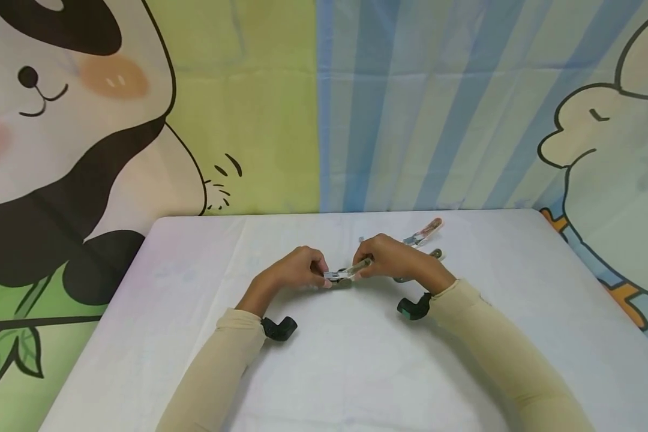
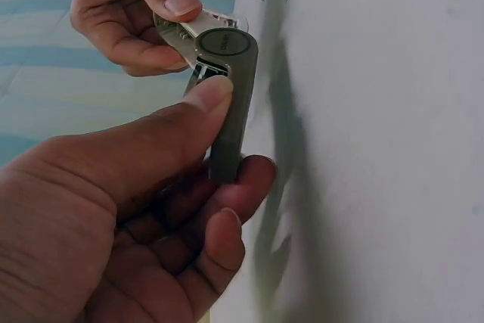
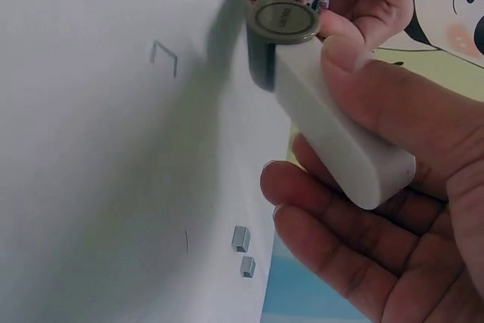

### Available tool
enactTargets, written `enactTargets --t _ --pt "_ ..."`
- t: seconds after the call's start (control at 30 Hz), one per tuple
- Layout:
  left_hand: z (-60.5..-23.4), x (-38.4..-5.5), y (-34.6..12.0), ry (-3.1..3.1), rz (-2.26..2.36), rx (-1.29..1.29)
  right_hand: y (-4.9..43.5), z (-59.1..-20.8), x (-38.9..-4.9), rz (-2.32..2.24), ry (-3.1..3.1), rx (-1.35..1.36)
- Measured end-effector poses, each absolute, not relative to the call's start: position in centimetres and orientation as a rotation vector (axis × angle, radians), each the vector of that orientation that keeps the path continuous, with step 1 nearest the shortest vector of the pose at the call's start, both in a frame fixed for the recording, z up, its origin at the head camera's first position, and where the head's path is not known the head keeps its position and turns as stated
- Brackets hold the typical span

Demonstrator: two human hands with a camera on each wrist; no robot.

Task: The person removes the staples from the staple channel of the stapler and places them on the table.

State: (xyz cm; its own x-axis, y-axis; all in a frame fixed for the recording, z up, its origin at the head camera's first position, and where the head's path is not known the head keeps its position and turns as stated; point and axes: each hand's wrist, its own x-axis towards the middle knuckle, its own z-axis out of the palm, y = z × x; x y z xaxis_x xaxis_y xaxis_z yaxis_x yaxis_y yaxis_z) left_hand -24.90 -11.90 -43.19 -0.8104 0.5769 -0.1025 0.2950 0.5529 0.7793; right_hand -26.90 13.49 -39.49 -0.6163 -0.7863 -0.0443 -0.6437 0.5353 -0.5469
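Both hands hold a grey-green and whitish stapler (image 1: pixel 345 273), swung open at its round hinge, just above the table. My left hand (image 1: pixel 298 268) pinches its grey-green part between thumb and fingers; in the left wrist view the thumb presses near the metal channel. My right hand (image 1: pixel 393 258) grips the pale arm (image 3: pixel 329 122), thumb on top and fingers below. Two short blocks of staples (image 3: pixel 240 238) lie on the table in the right wrist view, with a loose bent staple (image 3: pixel 175 57) nearer the hinge.
Beyond the right hand lies an opened stapler with an orange-pink arm (image 1: pixel 429 229). Another greenish stapler (image 1: pixel 437 254) is partly hidden behind the right wrist. A white cloth covers the table (image 1: pixel 351 366), and a printed curtain (image 1: pixel 275 108) hangs along its far edge.
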Motion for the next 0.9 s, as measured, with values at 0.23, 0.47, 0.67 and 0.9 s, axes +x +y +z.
enactTargets --t 0.23,0.47,0.67,0.9 --pt "-43.2 -24.0 -11.6 2.426 1.039 0.686 13.8 -39.7 -25.4 -0.623 2.495 -1.215" --pt "-42.7 -23.2 -11.3 2.415 0.953 0.642 14.0 -39.6 -24.1 -0.57 2.521 -1.213" --pt "-42.3 -22.7 -11.0 2.373 0.922 0.675 13.8 -38.8 -23.3 -0.507 2.483 -1.219" --pt "-42.1 -22.5 -11.1 2.391 0.891 0.714 11.7 -38.5 -21.9 -0.67 2.615 -1.328"
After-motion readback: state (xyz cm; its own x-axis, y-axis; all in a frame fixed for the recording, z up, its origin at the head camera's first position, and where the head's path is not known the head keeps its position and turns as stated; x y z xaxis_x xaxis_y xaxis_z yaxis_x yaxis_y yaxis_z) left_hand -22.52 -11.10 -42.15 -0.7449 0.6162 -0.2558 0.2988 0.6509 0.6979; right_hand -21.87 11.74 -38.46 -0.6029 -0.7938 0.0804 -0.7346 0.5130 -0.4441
